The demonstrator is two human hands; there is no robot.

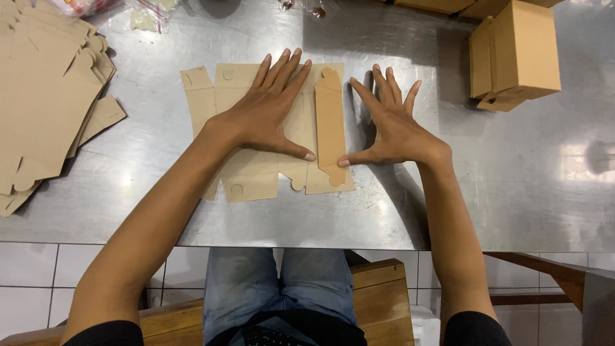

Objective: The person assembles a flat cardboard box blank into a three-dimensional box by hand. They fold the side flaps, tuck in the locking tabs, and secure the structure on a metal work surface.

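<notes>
While the flat cardboard sheet (pixel 256 173) lies in the middle of the metal table (pixel 512 179), the left hand (pixel 272 118) presses on it, fingers spread and gripping nothing. The right hand (pixel 394 125), also splayed, rests beside it, thumb seemingly touching a folded flap (pixel 330 128). A stack of blanks (pixel 45 96) sits far left, folded boxes (pixel 516 54) far right.

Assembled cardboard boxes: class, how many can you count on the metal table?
1 whole box stands at the table's far right; at the top edge more brown boxes are cut off, so others may be hidden.
</notes>
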